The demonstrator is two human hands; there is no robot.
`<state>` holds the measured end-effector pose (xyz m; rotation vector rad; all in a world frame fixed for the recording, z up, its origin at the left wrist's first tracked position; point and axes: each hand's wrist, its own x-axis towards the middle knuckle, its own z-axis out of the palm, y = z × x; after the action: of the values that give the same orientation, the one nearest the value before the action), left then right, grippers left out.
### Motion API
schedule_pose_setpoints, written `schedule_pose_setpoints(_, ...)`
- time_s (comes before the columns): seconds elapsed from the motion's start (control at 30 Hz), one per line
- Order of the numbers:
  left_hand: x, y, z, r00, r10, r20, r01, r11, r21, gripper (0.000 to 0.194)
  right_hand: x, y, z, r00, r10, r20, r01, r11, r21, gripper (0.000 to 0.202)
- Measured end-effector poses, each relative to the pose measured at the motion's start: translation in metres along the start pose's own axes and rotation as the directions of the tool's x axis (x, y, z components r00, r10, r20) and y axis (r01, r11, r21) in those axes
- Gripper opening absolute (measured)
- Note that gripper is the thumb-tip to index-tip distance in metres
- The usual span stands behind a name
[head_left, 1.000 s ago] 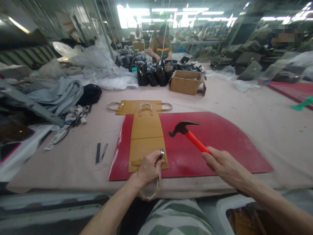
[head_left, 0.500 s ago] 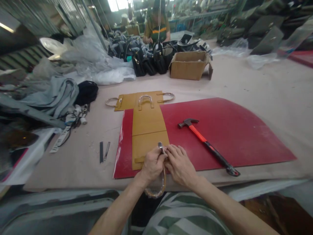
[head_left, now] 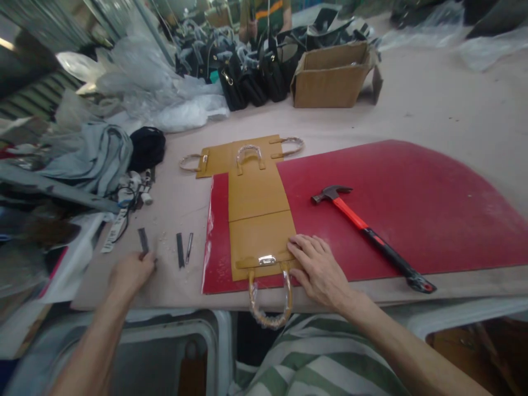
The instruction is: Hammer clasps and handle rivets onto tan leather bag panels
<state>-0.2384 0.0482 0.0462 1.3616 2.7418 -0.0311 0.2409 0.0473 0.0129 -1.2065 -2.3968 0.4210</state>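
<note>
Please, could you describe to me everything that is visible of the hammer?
The hammer has a dark, metal-looking claw head, an orange-red shaft and a black grip with red accents. It lies slantwise on the red board, head farther away, grip end reaching past the board's near edge over the table. Neither hand touches it; the right hand is beside it.

We see a pale, cloth-covered surface (head_left: pixel 412 104) carrying a red board (head_left: pixel 396 220) near its front edge. Left of the board we find a dark strip (head_left: pixel 180 251) beside a thin metal tool (head_left: pixel 189 248); toward the back sit an open cardboard box (head_left: pixel 328 80), black bags (head_left: pixel 251 82) and clear plastic wrap (head_left: pixel 177 107).
</note>
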Motion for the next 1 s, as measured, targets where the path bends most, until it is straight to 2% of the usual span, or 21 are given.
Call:
schedule_pose_setpoints(0.07, -0.005, -0.01, 0.016, 0.997, -0.026, 0.07, 0.019, 0.996, 0.087, 0.033, 0.002, -0.001, -0.002, 1.0, -0.006, -0.02, 0.006, 1.0, 0.026, 0.036)
schedule_pose_setpoints(0.1, -0.011, -0.01, 0.023, 0.998, -0.022, 0.057, 0.015, 0.992, 0.126, 0.037, 0.003, -0.002, -0.003, 1.0, -0.006, -0.028, 0.007, 0.999, 0.036, 0.033)
schedule_pose_setpoints(0.2, -0.04, 0.008, 0.031, 0.986, 0.056, -0.158, -0.036, 0.991, 0.129, 0.04, 0.011, -0.008, -0.006, 1.0, -0.017, -0.001, 0.017, 0.999, 0.042, 0.025)
schedule_pose_setpoints(0.27, -0.068, 0.034, 0.029, 0.933, 0.212, -0.292, -0.218, 0.976, 0.013, 0.036, 0.019, -0.012, -0.008, 0.996, -0.027, 0.08, 0.027, 1.0, 0.01, 0.021)
schedule_pose_setpoints(0.3, -0.084, 0.051, 0.028, 0.884, 0.337, -0.325, -0.375, 0.925, -0.06, 0.032, 0.024, -0.013, -0.009, 0.991, -0.034, 0.127, 0.036, 0.999, -0.016, 0.019)
schedule_pose_setpoints(0.37, -0.113, 0.087, 0.025, 0.725, 0.594, -0.349, -0.67, 0.726, -0.156, 0.023, 0.032, -0.015, -0.012, 0.975, -0.056, 0.216, 0.075, 0.994, -0.079, 0.019)
schedule_pose_setpoints(0.4, -0.126, 0.105, 0.024, 0.64, 0.685, -0.349, -0.762, 0.624, -0.172, 0.021, 0.036, -0.015, -0.014, 0.964, -0.071, 0.255, 0.103, 0.988, -0.114, 0.019)
schedule_pose_setpoints(0.43, -0.136, 0.122, 0.023, 0.571, 0.758, -0.317, -0.82, 0.548, -0.166, 0.021, 0.039, -0.015, -0.015, 0.953, -0.089, 0.289, 0.136, 0.98, -0.149, 0.018)
schedule_pose_setpoints(0.47, -0.144, 0.136, 0.023, 0.519, 0.815, -0.259, -0.854, 0.504, -0.126, 0.019, 0.041, -0.015, -0.017, 0.941, -0.113, 0.319, 0.177, 0.967, -0.181, 0.017)
schedule_pose_setpoints(0.57, -0.154, 0.161, 0.022, 0.439, 0.896, -0.071, -0.895, 0.443, 0.059, 0.016, 0.044, -0.017, -0.02, 0.912, -0.196, 0.36, 0.307, 0.909, -0.283, 0.017)
schedule_pose_setpoints(0.7, -0.153, 0.164, 0.023, 0.337, 0.941, 0.01, -0.915, 0.325, 0.24, 0.015, 0.042, -0.021, -0.018, 0.879, -0.288, 0.38, 0.436, 0.807, -0.398, 0.018)
schedule_pose_setpoints(0.8, -0.148, 0.157, 0.026, 0.287, 0.958, 0.008, -0.926, 0.275, 0.259, 0.015, 0.042, -0.015, -0.015, 0.858, -0.328, 0.395, 0.477, 0.794, -0.377, 0.016)
schedule_pose_setpoints(0.9, -0.136, 0.144, 0.031, 0.199, 0.978, -0.058, -0.965, 0.206, 0.161, 0.02, 0.043, -0.001, -0.018, 0.835, -0.386, 0.391, 0.506, 0.817, -0.275, 0.012)
schedule_pose_setpoints(1.0, -0.123, 0.127, 0.042, 0.08, 0.973, -0.217, -0.995, 0.092, 0.045, 0.031, 0.04, 0.014, -0.025, 0.758, -0.512, 0.403, 0.608, 0.779, -0.154, 0.009)
